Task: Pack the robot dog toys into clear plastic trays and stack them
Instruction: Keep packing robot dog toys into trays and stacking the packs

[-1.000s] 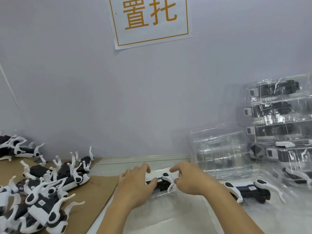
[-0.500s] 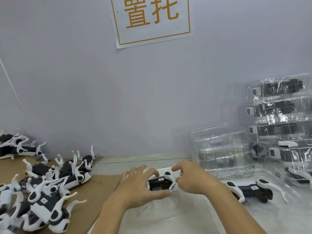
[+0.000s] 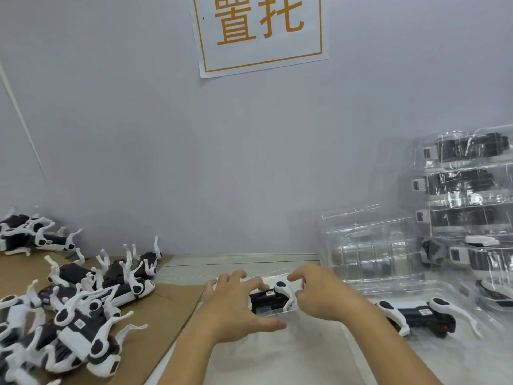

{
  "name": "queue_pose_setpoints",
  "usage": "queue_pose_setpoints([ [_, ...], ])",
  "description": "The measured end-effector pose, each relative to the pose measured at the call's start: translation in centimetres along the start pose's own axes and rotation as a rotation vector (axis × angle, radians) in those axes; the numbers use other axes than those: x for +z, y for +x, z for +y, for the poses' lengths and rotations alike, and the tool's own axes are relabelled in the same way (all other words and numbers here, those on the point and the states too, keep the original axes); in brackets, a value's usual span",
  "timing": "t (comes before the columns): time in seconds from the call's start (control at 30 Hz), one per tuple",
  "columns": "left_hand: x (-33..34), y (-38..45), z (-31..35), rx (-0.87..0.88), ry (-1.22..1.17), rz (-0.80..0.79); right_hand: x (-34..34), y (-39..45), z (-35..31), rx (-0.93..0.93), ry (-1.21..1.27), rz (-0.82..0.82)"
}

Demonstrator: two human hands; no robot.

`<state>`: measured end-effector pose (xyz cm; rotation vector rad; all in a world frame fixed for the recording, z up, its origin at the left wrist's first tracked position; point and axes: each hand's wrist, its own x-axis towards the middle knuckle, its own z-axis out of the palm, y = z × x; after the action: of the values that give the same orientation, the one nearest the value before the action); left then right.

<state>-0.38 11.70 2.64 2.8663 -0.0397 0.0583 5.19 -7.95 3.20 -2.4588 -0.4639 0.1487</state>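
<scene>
Left hand (image 3: 236, 307): fingers curled over the near end of the robot dog toy (image 3: 270, 298), gripping it.
Right hand (image 3: 322, 297): pinching the toy's white leg, fingers bent.
Toy: between both hands, lying in the clear tray (image 3: 280, 323).
Right of the hands: second dog (image 3: 416, 315), empty trays (image 3: 369, 251), packed stack (image 3: 466, 190).
Left of the hands: loose dogs (image 3: 83, 309) on cardboard (image 3: 161, 315).

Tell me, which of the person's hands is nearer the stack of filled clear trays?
The right hand. It is at the toy dog in the middle, on the stack's side; the left hand is on the toy's far side.
</scene>
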Motion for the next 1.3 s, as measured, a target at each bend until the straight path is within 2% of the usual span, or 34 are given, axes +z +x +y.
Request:
queue_pose_setpoints([
  [0.2, 0.2, 0.1, 0.6, -0.011, 0.036, 0.063, 0.0, -0.1, -0.1, -0.037, -0.015, 0.034],
  [0.4, 0.0, 0.3, 1.5, 0.048, 0.176, 0.309, 0.0, 0.0, -0.8, -0.178, 0.048, 0.266],
  [0.6, -0.2, 0.3, 1.5, 0.103, 0.251, 0.424, 0.5, 0.0, -1.1, -0.212, 0.088, 0.343],
  [0.83, -0.1, 0.2, 1.5, 0.071, 0.237, 0.373, 0.5, -0.2, -1.1, -0.204, 0.086, 0.323],
  [0.9, -0.1, 0.1, 1.5, 0.050, 0.177, 0.312, 0.6, -0.4, -1.3, -0.168, 0.045, 0.302],
  [1.03, 0.0, -0.2, 1.9, 0.029, 0.064, 0.121, 1.6, -0.5, -2.2, -0.106, -0.203, 0.319],
  [1.13, -0.5, -0.5, 2.1, 0.013, -0.108, 0.017, 2.7, -0.5, -3.3, -0.197, -0.172, 0.277],
  [1.3, -1.5, -0.7, -0.7, 0.079, -0.509, -0.014, 2.7, -0.8, -4.0, -0.252, -0.026, 0.220],
])
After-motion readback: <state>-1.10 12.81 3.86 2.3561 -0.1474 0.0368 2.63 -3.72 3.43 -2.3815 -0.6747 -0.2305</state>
